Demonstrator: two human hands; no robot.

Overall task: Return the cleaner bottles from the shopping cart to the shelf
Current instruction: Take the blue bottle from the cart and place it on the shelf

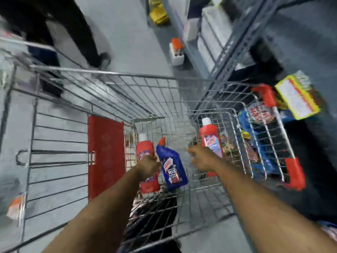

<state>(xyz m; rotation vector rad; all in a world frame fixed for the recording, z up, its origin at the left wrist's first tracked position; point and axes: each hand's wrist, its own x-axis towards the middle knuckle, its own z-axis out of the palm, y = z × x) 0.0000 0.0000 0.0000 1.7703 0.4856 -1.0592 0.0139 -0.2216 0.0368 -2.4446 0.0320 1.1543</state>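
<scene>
Hands [147, 166] amid 3 bottles [172, 170], cart rim [102, 72] close

Wire cart [102, 83] carries red and blue bottles [172, 172].

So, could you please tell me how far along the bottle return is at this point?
Nothing visibly shelved yet. In hand: the left hand grips a red bottle beside the blue bottle in the cart; the right hand reaches at another red bottle, grip unclear. All three remain to go to the shelf.
</scene>
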